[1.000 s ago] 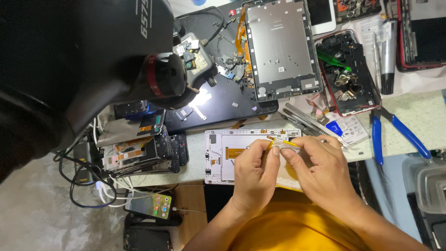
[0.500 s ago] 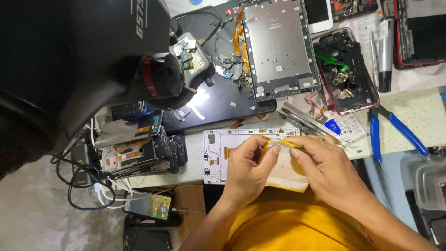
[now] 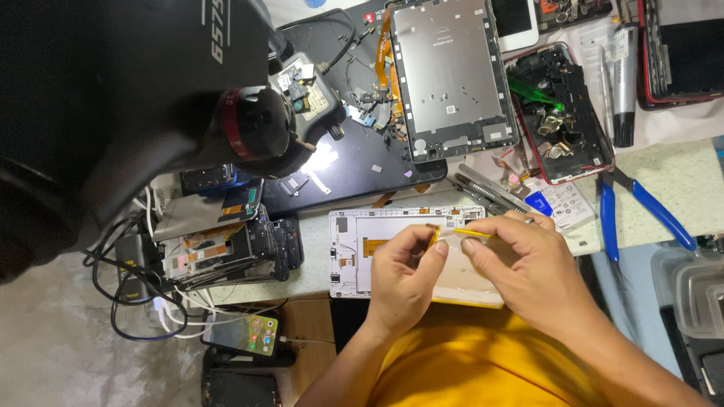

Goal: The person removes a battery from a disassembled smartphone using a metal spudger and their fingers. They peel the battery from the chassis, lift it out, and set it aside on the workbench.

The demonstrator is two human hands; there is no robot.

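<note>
My left hand (image 3: 403, 275) and my right hand (image 3: 520, 256) meet over a white tablet frame (image 3: 354, 252) lying flat at the near edge of the workbench. Both pinch a thin yellow-orange flex strip (image 3: 452, 232) between thumb and fingers, the left at its left end, the right at its right end. The hands hide the frame's right half. An orange ribbon cable (image 3: 375, 244) shows inside the frame's open left part.
A grey tablet back panel (image 3: 449, 75) lies at the top centre, a red tray of small parts (image 3: 562, 113) to its right. Blue-handled pliers (image 3: 641, 207) rest at the right. Stacked phone parts (image 3: 226, 241) and cables sit left. A black microscope head (image 3: 151, 98) looms upper left.
The view has shifted slightly. Both hands stay on the yellow strip over the white frame, the fingers shifting a little along it.
</note>
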